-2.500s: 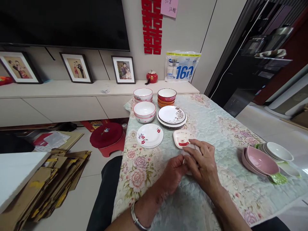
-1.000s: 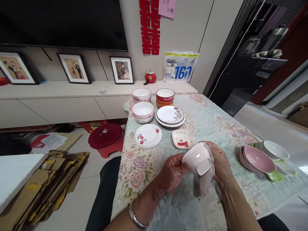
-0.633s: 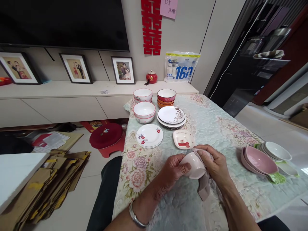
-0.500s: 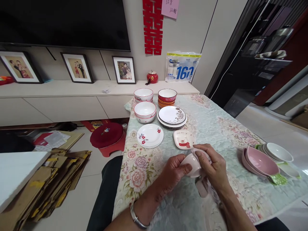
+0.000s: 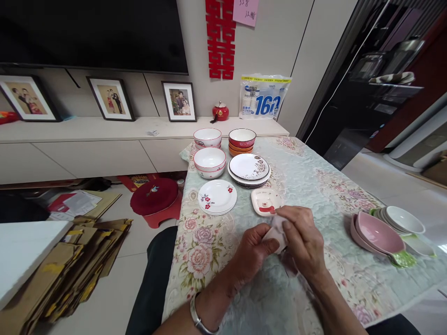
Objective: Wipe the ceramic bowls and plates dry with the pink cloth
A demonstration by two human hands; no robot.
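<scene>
My left hand (image 5: 258,244) grips a small white glazed dish (image 5: 274,238), thumb across its face; its full shape is hidden by the fingers. Over the far side of that dish my right hand (image 5: 303,237) presses a thin pale pink cloth (image 5: 278,223), fingers closed around it. A loose end of the cloth (image 5: 289,264) hangs below the right palm. Just beyond both hands lies a square cream saucer (image 5: 266,203) printed with a bear in a red scarf.
Floral plates (image 5: 217,197), brown-patterned plates (image 5: 248,167), white bowls (image 5: 209,160) and red and orange bowls (image 5: 242,138) stand in stacks behind. Pink leaf-shaped bowls (image 5: 379,232) and small white bowls (image 5: 405,219) sit at the right on the floral tablecloth (image 5: 202,260).
My right hand has shifted slightly left and up over the dish, bringing the cloth onto its upper side. More of the dish is covered now. My left hand stays nearly in place.
</scene>
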